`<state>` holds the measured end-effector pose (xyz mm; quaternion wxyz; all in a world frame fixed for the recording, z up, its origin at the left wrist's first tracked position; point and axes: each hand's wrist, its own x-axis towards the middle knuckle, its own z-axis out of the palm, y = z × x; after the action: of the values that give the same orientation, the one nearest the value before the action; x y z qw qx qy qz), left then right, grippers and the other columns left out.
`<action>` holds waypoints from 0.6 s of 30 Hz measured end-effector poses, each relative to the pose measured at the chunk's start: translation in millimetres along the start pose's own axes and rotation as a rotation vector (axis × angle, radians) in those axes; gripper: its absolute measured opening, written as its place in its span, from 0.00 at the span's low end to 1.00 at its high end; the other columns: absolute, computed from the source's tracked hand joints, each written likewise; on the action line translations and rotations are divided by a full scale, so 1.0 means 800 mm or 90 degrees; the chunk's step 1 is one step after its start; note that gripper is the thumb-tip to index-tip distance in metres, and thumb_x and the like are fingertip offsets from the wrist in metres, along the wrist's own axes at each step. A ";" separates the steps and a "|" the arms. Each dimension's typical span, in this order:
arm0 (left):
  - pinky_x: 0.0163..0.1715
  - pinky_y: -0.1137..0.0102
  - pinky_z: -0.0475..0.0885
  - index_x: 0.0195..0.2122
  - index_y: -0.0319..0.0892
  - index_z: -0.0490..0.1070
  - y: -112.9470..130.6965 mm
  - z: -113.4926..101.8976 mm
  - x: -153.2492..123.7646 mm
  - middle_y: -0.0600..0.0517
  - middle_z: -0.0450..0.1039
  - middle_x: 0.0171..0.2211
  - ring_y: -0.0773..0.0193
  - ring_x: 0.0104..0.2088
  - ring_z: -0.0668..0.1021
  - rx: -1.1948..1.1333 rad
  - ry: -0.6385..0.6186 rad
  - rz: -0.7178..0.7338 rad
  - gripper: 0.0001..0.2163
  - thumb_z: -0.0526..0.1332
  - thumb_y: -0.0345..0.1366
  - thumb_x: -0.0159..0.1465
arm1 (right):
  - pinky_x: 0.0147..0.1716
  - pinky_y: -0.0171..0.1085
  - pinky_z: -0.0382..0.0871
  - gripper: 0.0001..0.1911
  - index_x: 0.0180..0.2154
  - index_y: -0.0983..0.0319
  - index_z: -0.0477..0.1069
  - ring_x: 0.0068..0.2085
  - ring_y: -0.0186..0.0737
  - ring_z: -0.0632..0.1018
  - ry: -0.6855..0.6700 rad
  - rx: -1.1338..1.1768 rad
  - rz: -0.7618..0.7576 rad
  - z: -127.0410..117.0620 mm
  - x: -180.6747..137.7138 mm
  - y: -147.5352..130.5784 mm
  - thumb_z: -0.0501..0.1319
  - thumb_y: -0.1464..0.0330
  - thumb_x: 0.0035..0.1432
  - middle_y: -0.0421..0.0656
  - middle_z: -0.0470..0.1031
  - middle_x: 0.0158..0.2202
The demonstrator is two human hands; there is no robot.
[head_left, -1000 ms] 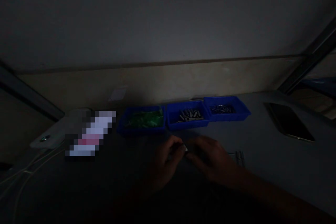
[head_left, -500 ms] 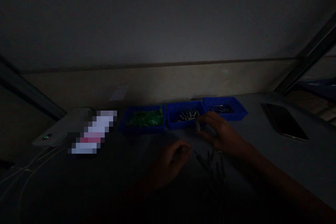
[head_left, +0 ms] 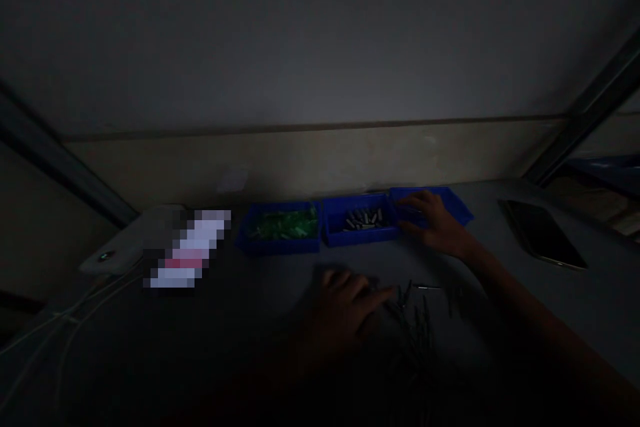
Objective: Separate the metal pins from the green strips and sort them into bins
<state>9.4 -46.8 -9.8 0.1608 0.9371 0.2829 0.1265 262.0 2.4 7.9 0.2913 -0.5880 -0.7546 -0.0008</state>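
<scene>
My right hand (head_left: 437,225) is at the front-left of the right blue bin (head_left: 457,208), thumb and fingers apart, with nothing visible between them. Part of that bin and its contents is hidden by the hand. Low over the table, my left hand (head_left: 350,303) is spread palm down, one finger stretched toward a loose heap of thin dark pen-like pieces (head_left: 420,327). A thin shiny rod (head_left: 427,287) lies at the heap's upper edge. Short metallic cylinders (head_left: 367,218) fill part of the middle blue bin (head_left: 360,237).
Green translucent pieces (head_left: 287,225) lie in the left blue bin (head_left: 280,247). A phone (head_left: 545,233) rests at the right. On the left are a white device (head_left: 135,240), a blurred-out bright screen (head_left: 193,247) and pale cables (head_left: 67,320). A wall stands behind; the scene is very dark.
My right hand has moved right and back, from before the middle bin to the right bin; the small pale piece in its fingers no longer shows. My left hand has uncurled and shifted right.
</scene>
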 end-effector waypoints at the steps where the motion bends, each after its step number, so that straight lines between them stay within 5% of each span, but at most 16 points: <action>1: 0.45 0.58 0.60 0.54 0.55 0.63 0.001 0.000 0.000 0.51 0.69 0.41 0.58 0.42 0.69 0.009 -0.005 0.004 0.17 0.51 0.37 0.64 | 0.48 0.49 0.62 0.19 0.47 0.61 0.70 0.47 0.49 0.68 0.006 0.005 0.010 0.000 -0.005 0.001 0.58 0.62 0.53 0.49 0.67 0.44; 10: 0.43 0.61 0.59 0.39 0.47 0.71 0.008 -0.009 -0.001 0.52 0.68 0.38 0.60 0.42 0.69 -0.027 0.004 -0.041 0.07 0.54 0.37 0.64 | 0.46 0.49 0.62 0.13 0.40 0.62 0.71 0.45 0.49 0.67 0.128 -0.050 -0.031 0.001 -0.029 -0.040 0.56 0.63 0.56 0.49 0.69 0.40; 18: 0.43 0.61 0.61 0.36 0.42 0.68 0.004 -0.001 0.000 0.51 0.70 0.38 0.59 0.42 0.69 -0.006 0.038 -0.096 0.06 0.52 0.35 0.63 | 0.43 0.45 0.63 0.10 0.41 0.63 0.70 0.42 0.43 0.69 -0.036 0.082 -0.179 0.012 -0.042 -0.087 0.56 0.67 0.58 0.47 0.71 0.38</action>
<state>10.7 -49.0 -8.0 0.1661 0.9082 0.3566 0.1432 200.2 -45.7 8.7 0.3041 -0.4562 -0.8359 0.0236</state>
